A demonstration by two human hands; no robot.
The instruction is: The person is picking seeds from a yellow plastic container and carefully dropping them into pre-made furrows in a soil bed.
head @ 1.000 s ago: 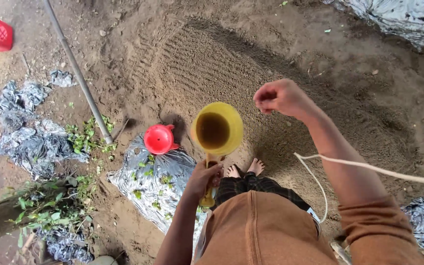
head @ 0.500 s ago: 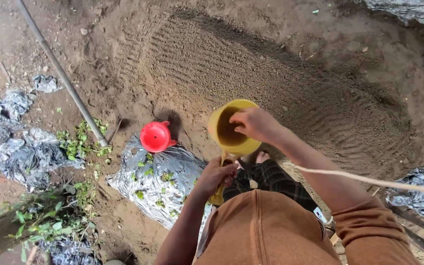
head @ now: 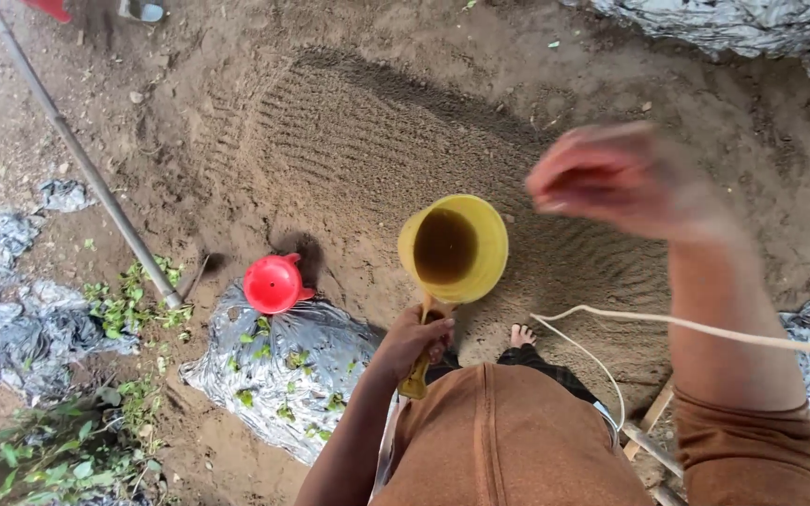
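The left hand [head: 412, 339] grips the handle of a yellow scoop [head: 453, 247] above raked sand [head: 367, 141]. At two o'clock of its rim, the blurred right hand [head: 611, 178] hovers with fingers curled, holding nothing visible. A red cup [head: 274, 283] sits at nine o'clock, well apart.

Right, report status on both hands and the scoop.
Left hand shut on yellow scoop handle, brown contents inside. Right hand out over the raked soil bed, blurred, grip unclear. White cord crosses the right forearm.
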